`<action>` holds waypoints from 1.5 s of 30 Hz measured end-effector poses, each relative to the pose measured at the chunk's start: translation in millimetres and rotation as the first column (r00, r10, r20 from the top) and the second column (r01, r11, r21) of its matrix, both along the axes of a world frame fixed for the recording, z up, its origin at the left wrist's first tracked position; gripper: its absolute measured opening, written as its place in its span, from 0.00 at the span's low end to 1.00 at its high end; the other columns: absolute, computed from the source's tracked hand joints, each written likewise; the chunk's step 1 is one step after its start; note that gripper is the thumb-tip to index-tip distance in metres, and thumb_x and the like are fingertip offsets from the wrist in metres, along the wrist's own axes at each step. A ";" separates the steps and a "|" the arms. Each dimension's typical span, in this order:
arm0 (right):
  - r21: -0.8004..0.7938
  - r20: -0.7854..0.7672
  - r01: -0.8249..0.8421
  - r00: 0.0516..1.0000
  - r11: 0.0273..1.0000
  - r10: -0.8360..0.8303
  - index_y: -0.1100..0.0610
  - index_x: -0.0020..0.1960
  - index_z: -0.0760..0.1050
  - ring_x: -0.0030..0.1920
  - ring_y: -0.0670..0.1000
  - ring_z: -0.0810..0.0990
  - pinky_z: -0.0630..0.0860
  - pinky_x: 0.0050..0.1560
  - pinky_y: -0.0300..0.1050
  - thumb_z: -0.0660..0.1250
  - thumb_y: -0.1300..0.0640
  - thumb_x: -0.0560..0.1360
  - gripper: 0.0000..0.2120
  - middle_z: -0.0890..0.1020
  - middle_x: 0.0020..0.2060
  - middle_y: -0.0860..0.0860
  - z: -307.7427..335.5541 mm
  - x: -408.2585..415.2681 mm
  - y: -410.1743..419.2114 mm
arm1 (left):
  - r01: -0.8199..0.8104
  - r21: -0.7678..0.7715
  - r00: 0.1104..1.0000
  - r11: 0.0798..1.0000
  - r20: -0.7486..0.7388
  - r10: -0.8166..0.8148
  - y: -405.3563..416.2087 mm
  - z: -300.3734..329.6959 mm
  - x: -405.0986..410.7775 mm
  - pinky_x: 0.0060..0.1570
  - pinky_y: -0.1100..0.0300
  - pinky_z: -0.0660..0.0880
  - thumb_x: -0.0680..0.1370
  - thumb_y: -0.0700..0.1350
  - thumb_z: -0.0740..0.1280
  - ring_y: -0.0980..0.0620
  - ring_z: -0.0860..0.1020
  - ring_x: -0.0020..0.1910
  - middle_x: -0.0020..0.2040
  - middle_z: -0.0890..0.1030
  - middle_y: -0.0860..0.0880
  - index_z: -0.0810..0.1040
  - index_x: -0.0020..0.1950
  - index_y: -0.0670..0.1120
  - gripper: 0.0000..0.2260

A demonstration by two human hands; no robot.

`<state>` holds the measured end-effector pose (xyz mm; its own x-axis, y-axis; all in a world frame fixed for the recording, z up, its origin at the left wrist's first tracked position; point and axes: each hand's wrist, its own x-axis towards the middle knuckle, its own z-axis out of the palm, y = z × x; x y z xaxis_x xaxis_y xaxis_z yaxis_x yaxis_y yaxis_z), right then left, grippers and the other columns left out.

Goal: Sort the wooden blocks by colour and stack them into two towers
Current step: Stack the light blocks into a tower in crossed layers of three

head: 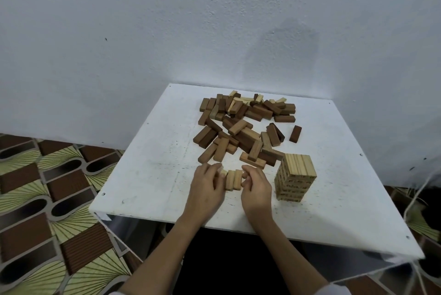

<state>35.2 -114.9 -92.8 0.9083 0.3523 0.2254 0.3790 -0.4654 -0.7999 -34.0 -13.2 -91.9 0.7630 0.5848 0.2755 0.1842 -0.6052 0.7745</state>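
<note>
A loose heap of wooden blocks (243, 127), dark brown, mid brown and a few pale ones, lies across the far half of the white table (148, 175). A tower of pale blocks (294, 180) stands at the right, several layers high. Between my hands lies a short row of pale blocks (233, 179) side by side on the table. My left hand (207, 189) grips the row's left end with curled fingers. My right hand (256, 189) grips its right end the same way. Part of the row is hidden under my fingers.
One dark block (295, 133) lies apart at the right of the heap. A pale blue wall (214, 32) rises right behind the table. Patterned floor (47, 199) shows at the left. The table's near edge runs just below my wrists.
</note>
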 end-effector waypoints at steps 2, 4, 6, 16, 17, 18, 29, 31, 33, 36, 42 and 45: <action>0.026 -0.005 0.000 1.000 1.000 0.000 0.60 0.59 0.76 0.49 0.53 0.79 0.76 0.53 0.53 0.57 0.72 0.75 0.18 0.79 0.51 0.52 0.6 -0.2 -2.1 | 0.067 -0.060 0.997 0.996 -0.022 -0.069 0.1 1.4 -1.9 0.53 0.60 0.73 0.78 0.48 0.65 0.54 0.73 0.54 0.57 0.72 0.51 0.71 0.67 0.47 0.19; 0.034 -0.017 0.012 1.000 0.999 -0.011 0.59 0.59 0.77 0.46 0.52 0.78 0.76 0.52 0.52 0.57 0.73 0.75 0.18 0.78 0.47 0.50 0.9 0.7 -3.3 | 0.104 -0.116 0.994 0.988 -0.033 -0.108 0.7 2.4 -3.1 0.53 0.60 0.75 0.74 0.51 0.70 0.55 0.72 0.54 0.56 0.70 0.51 0.68 0.69 0.48 0.26; 0.028 -0.051 0.012 0.999 1.000 -0.011 0.58 0.58 0.76 0.45 0.51 0.77 0.77 0.49 0.48 0.57 0.73 0.74 0.19 0.77 0.44 0.49 1.2 1.2 -4.4 | 0.128 -0.095 0.987 0.987 -0.083 -0.136 1.5 1.0 -2.8 0.58 0.59 0.72 0.70 0.55 0.73 0.55 0.69 0.58 0.60 0.68 0.52 0.65 0.71 0.49 0.33; 0.067 -0.058 0.090 0.995 0.994 -0.086 0.59 0.56 0.76 0.47 0.48 0.75 0.75 0.51 0.47 0.58 0.73 0.74 0.16 0.76 0.44 0.49 3.3 0.8 -6.1 | 0.218 -0.104 0.972 0.970 -0.066 -0.226 7.9 -2.9 -4.2 0.64 0.50 0.68 0.67 0.47 0.67 0.57 0.69 0.62 0.60 0.74 0.57 0.64 0.72 0.55 0.33; 0.074 -0.071 0.092 0.994 0.993 -0.087 0.59 0.56 0.76 0.46 0.49 0.76 0.76 0.52 0.48 0.58 0.73 0.74 0.16 0.76 0.44 0.49 2.7 1.3 -5.6 | 0.237 -0.118 0.968 0.964 -0.057 -0.245 9.4 -4.2 -5.0 0.64 0.50 0.69 0.66 0.49 0.66 0.56 0.71 0.62 0.61 0.74 0.57 0.63 0.72 0.56 0.34; 0.083 -0.080 0.090 0.993 0.993 -0.083 0.59 0.56 0.76 0.46 0.49 0.76 0.76 0.52 0.48 0.58 0.72 0.74 0.16 0.77 0.44 0.49 2.2 1.5 -5.3 | 0.250 -0.115 0.965 0.961 -0.056 -0.258 9.9 -4.8 -5.2 0.64 0.50 0.70 0.65 0.50 0.67 0.55 0.71 0.63 0.62 0.74 0.56 0.63 0.73 0.56 0.35; 0.093 -0.142 0.070 0.988 0.993 -0.057 0.60 0.56 0.77 0.45 0.51 0.78 0.77 0.52 0.48 0.57 0.71 0.75 0.16 0.79 0.43 0.51 -1.3 3.7 -4.6 | 0.235 -0.121 0.963 0.964 -0.104 -0.248 8.5 -1.9 -4.4 0.64 0.51 0.71 0.66 0.54 0.70 0.57 0.69 0.63 0.62 0.72 0.54 0.61 0.74 0.55 0.37; 0.097 -0.149 0.071 0.987 0.993 -0.056 0.60 0.56 0.77 0.45 0.51 0.78 0.77 0.52 0.46 0.57 0.71 0.75 0.16 0.79 0.43 0.51 -1.2 4.3 -4.8 | 0.236 -0.116 0.963 0.965 -0.108 -0.248 9.0 -2.6 -4.4 0.64 0.50 0.71 0.67 0.53 0.70 0.57 0.68 0.63 0.62 0.72 0.55 0.61 0.74 0.55 0.37; 0.099 -0.162 0.069 0.985 0.993 -0.053 0.60 0.56 0.77 0.45 0.51 0.78 0.76 0.52 0.45 0.57 0.71 0.75 0.15 0.79 0.43 0.51 -1.2 4.6 -4.6 | 0.241 -0.108 0.962 0.965 -0.107 -0.252 9.7 -3.4 -4.5 0.65 0.50 0.69 0.67 0.53 0.70 0.58 0.68 0.63 0.62 0.72 0.55 0.61 0.74 0.55 0.37; 0.091 -0.169 0.067 0.984 0.994 -0.051 0.60 0.57 0.77 0.45 0.51 0.78 0.76 0.52 0.44 0.58 0.71 0.76 0.15 0.79 0.44 0.51 -0.9 4.6 -4.8 | 0.238 -0.102 0.963 0.966 -0.106 -0.249 9.4 -2.6 -4.4 0.65 0.51 0.68 0.67 0.53 0.69 0.59 0.66 0.64 0.62 0.73 0.55 0.61 0.74 0.54 0.37; 0.092 -0.161 0.068 0.986 0.993 -0.053 0.60 0.56 0.77 0.45 0.51 0.78 0.76 0.52 0.43 0.58 0.71 0.75 0.15 0.79 0.44 0.51 -0.4 5.0 -5.8 | 0.232 -0.083 0.965 0.969 -0.104 -0.240 10.1 -5.5 -3.9 0.65 0.53 0.67 0.67 0.53 0.69 0.62 0.64 0.63 0.62 0.74 0.56 0.61 0.74 0.54 0.36; 0.088 -0.157 0.069 0.986 0.994 -0.054 0.60 0.56 0.77 0.45 0.50 0.78 0.75 0.51 0.41 0.58 0.71 0.75 0.15 0.79 0.44 0.51 0.1 4.5 -5.8 | 0.228 -0.081 0.966 0.970 -0.103 -0.236 10.1 -5.3 -3.3 0.65 0.55 0.67 0.66 0.53 0.69 0.61 0.65 0.63 0.62 0.74 0.55 0.61 0.74 0.54 0.37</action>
<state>39.7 -120.7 -92.6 0.9540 0.2789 0.1097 0.2206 -0.4053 -0.8872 -37.4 -3.2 -97.2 0.9035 0.4026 0.1472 0.1320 -0.5880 0.7980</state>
